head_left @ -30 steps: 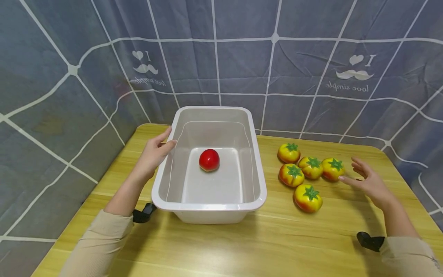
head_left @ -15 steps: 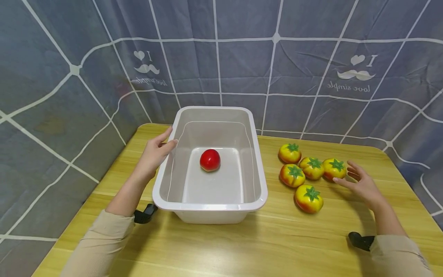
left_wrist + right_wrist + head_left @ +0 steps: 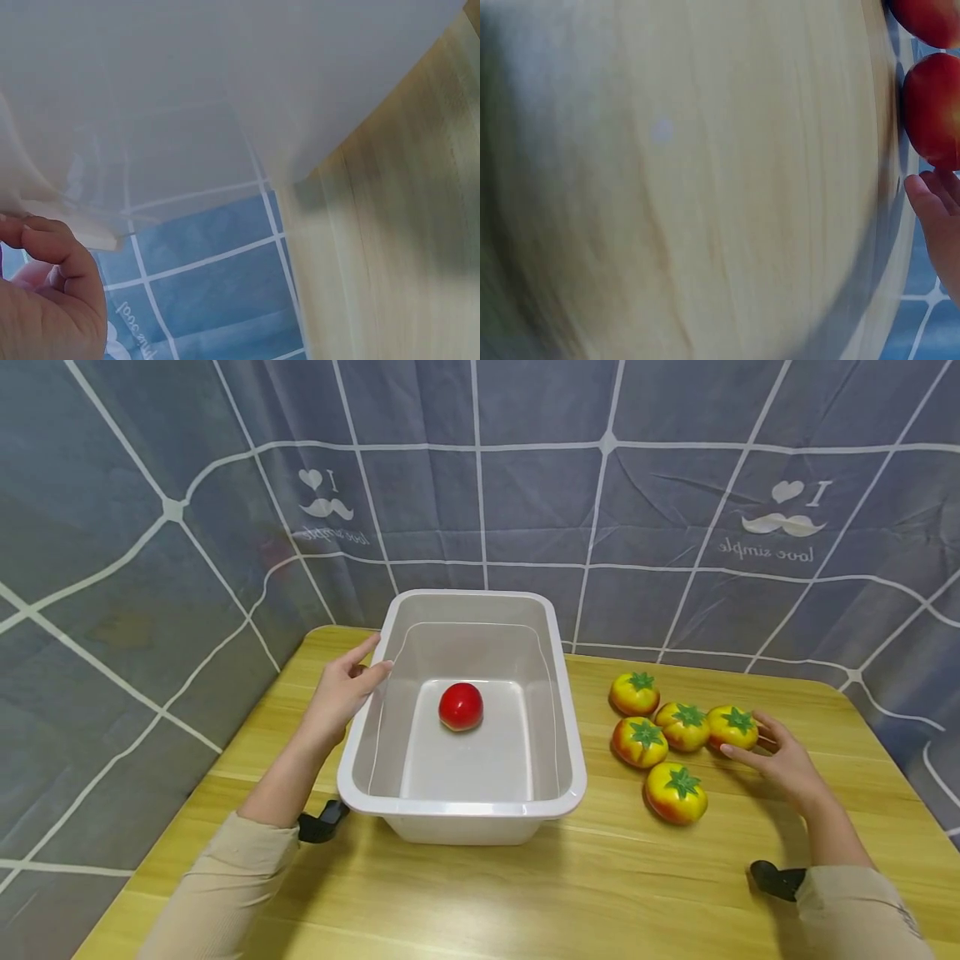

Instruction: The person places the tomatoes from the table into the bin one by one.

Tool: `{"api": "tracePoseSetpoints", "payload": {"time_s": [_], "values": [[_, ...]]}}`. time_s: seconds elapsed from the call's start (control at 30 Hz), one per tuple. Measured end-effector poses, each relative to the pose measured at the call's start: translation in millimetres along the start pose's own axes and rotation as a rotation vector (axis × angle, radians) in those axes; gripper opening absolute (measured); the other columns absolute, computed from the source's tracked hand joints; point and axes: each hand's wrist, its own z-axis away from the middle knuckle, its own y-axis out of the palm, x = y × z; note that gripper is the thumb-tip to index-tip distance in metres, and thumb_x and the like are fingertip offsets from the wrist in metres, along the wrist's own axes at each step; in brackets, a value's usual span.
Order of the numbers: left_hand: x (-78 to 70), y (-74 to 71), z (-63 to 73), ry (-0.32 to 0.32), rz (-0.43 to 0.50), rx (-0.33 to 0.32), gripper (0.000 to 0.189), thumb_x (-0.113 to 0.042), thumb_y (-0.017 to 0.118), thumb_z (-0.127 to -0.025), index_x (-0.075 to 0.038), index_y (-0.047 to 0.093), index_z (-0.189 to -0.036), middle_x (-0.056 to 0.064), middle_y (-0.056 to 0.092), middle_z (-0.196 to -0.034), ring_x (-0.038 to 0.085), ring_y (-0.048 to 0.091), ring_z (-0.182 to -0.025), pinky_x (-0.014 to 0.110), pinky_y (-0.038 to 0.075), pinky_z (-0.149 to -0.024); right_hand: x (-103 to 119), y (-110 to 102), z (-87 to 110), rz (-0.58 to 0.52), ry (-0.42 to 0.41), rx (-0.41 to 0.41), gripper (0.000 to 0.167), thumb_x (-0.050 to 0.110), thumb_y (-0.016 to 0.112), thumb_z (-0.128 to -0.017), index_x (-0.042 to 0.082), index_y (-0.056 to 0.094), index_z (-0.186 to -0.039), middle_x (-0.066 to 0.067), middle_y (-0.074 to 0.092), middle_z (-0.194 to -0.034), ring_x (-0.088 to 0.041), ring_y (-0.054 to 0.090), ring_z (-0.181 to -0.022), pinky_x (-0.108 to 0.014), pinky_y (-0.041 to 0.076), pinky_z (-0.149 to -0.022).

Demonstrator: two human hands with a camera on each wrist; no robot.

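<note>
In the head view, my left hand (image 3: pixel 341 693) holds the left rim of a pale grey plastic tub (image 3: pixel 461 808), thumb over the edge. The left wrist view shows its curled fingers (image 3: pixel 56 247) by the rim. A red tomato (image 3: pixel 461 707), no leaf showing, lies on the tub floor. My right hand (image 3: pixel 783 764) reaches the far-right yellow-red toy tomato (image 3: pixel 732 727) with green leaves. Its thumb lies at the front and its fingers at the right side, partly hidden. In the right wrist view, fingertips meet the underside of a red-bottomed tomato (image 3: pixel 934 112); the thumb is slightly apart.
Several more toy tomatoes, among them the front one (image 3: pixel 676 793) and the back one (image 3: pixel 634 693), lie right of the tub on the wooden table (image 3: pixel 480 902). A grey-blue checked curtain (image 3: pixel 525 510) hangs behind the table and at its left.
My right hand has moved left and closer round the far-right toy tomato, its fingers now at that side. The left hand stays on the tub rim. The view has shifted slightly.
</note>
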Motion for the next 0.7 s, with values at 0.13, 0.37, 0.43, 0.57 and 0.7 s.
{"api": "tracePoseSetpoints", "payload": {"time_s": [0.13,0.37,0.43,0.57,0.7], "values": [[0.0,0.5,-0.1,-0.004,-0.004,-0.009,0.058,-0.027,0.054,-0.094,-0.012,0.032,-0.146,0.022,0.053,-0.097,0.025,0.057,-0.083,0.025,0.053,-0.067,-1.2,0.5,-0.2,0.0,0.003,-0.011,0.086,0.031,0.059,-0.092,-0.001,0.002,-0.148,-0.04,0.013,-0.143,-0.054,0.021,-0.127,-0.022,0.037,-0.098],[3.0,1.2,-1.1,-0.008,0.026,-0.01,0.059,-0.025,0.055,-0.094,-0.011,0.032,-0.146,0.027,0.053,-0.102,0.023,0.059,-0.083,0.025,0.053,-0.067,-2.6,3.3,-0.6,-0.026,-0.006,-0.036,0.084,0.03,0.057,-0.093,-0.004,0.003,-0.147,-0.042,0.014,-0.14,-0.057,0.024,-0.124,-0.004,0.038,-0.066],[3.6,1.7,-1.4,-0.01,0.029,-0.01,0.059,-0.025,0.055,-0.094,-0.01,0.032,-0.146,0.026,0.053,-0.101,0.021,0.059,-0.08,0.024,0.053,-0.066,-3.2,3.7,-0.5,-0.022,-0.003,-0.041,0.084,0.03,0.057,-0.093,-0.005,0.002,-0.146,-0.042,0.015,-0.14,-0.057,0.024,-0.123,-0.003,0.036,-0.064],[4.0,2.1,-1.5,-0.011,0.033,-0.014,0.059,-0.024,0.055,-0.094,-0.009,0.032,-0.146,0.027,0.053,-0.101,0.016,0.059,-0.076,0.024,0.053,-0.065,-4.6,3.9,-1.0,-0.01,0.0,-0.049,0.084,0.031,0.056,-0.093,-0.005,0.002,-0.146,-0.043,0.015,-0.14,-0.057,0.025,-0.122,-0.004,0.037,-0.062],[4.5,1.4,-1.7,-0.005,0.043,-0.012,0.059,-0.024,0.055,-0.094,-0.01,0.032,-0.146,0.03,0.053,-0.106,0.017,0.061,-0.078,0.024,0.053,-0.065,-4.6,4.5,-2.2,-0.022,0.0,-0.056,0.083,0.031,0.056,-0.093,-0.004,0.003,-0.147,-0.042,0.014,-0.14,-0.057,0.025,-0.122,-0.003,0.037,-0.063]]}}
